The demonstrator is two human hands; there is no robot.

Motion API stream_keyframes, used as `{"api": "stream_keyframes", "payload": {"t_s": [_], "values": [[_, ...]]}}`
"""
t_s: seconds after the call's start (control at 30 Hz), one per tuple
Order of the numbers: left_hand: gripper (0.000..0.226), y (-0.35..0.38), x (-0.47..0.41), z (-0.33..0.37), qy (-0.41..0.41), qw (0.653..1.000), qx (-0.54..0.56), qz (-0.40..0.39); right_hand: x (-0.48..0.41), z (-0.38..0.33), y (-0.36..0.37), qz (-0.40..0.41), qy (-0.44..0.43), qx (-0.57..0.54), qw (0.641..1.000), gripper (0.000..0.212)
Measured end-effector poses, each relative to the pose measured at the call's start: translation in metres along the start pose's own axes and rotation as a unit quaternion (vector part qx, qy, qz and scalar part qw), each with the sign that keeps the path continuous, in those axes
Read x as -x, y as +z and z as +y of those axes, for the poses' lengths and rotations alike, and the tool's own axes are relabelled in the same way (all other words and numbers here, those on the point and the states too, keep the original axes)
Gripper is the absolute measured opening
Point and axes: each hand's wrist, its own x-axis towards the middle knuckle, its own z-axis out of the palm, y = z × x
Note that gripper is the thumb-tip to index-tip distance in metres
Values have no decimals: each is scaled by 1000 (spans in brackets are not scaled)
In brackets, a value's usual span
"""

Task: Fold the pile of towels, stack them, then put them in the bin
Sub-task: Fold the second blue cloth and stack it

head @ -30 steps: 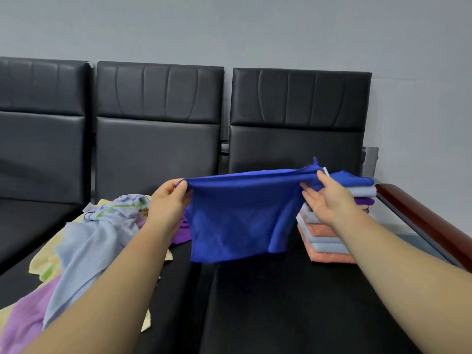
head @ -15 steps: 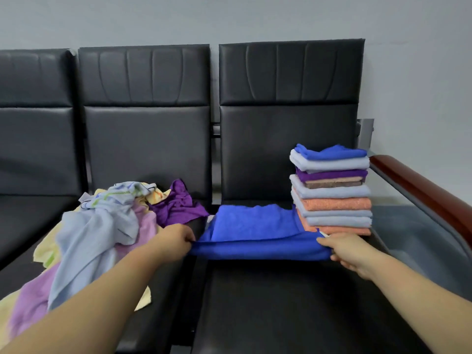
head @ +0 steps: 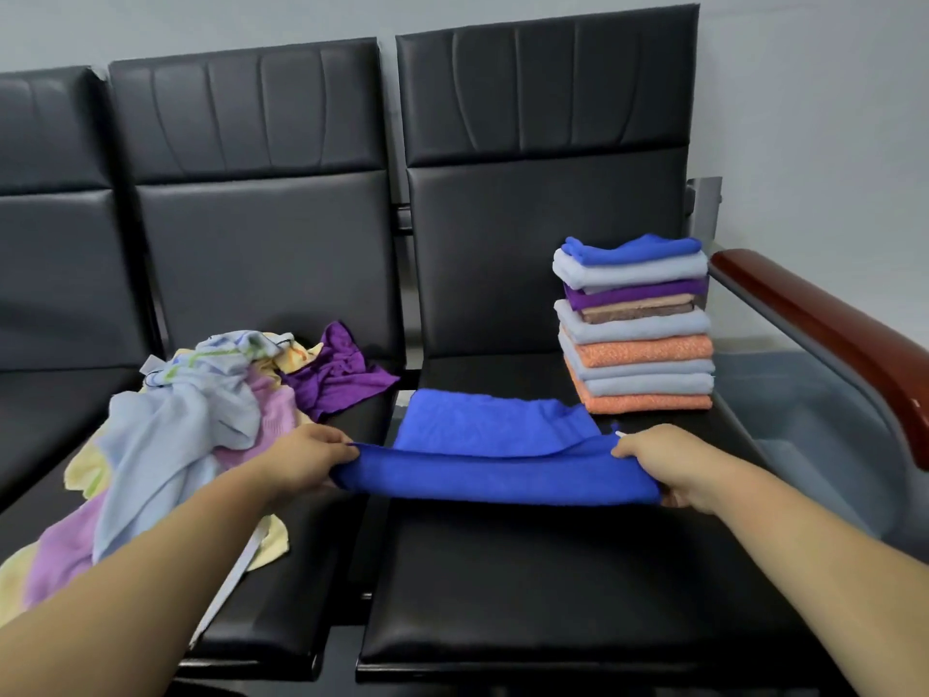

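The blue towel is found laid across the right-hand seat, forward of the cushion's middle. Its near edge is raised and doubled back, so that a thick fold is stretched between the two hands. The far part is laid flat on the cushion. Its left end is carried over the gap between the seats.

The left end of the fold is gripped by the left hand, the fingers being curled round the cloth. The right end is gripped by the right hand, with the thumb laid on top and the fingers tucked beneath. A small white tag is noted by the right thumb.

A stack of folded towels is stood at the rear right of the same seat, just beside the towel's far right corner; contact cannot be confirmed. Blue is noted on top, with pale blue, purple, brown and orange layers below.

A pile of unfolded towels, pale blue, lilac and yellow, is heaped on the middle seat, a crumpled purple towel lying at its rear right edge. A red-brown armrest is fitted to the right of the stack.
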Motion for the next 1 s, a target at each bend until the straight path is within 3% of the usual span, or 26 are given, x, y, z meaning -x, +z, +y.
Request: {"api": "stream_keyframes", "payload": {"t_s": [0.1,0.2,0.23,0.4,0.53,0.8,1.0], "values": [[9,0,12,-1,-65,996,8,-55,6,5,-3,-6,30,38,999,22],[8,0,10,-2,-80,996,16,-45,12,1,-1,16,14,56,998,13],[9,3,8,-2,-78,996,28,-36,14,-1,2,25,-5,61,998,10],[16,23,3,7,-42,987,156,-6,20,-6,24,48,-165,61,983,39],[20,40,-6,7,-20,981,191,4,17,-1,40,24,-211,201,956,35],[23,59,-23,11,36,999,-23,5,5,10,19,142,-140,301,932,33],[21,62,-32,19,28,998,-60,18,-3,17,9,206,-129,285,927,30]]}}
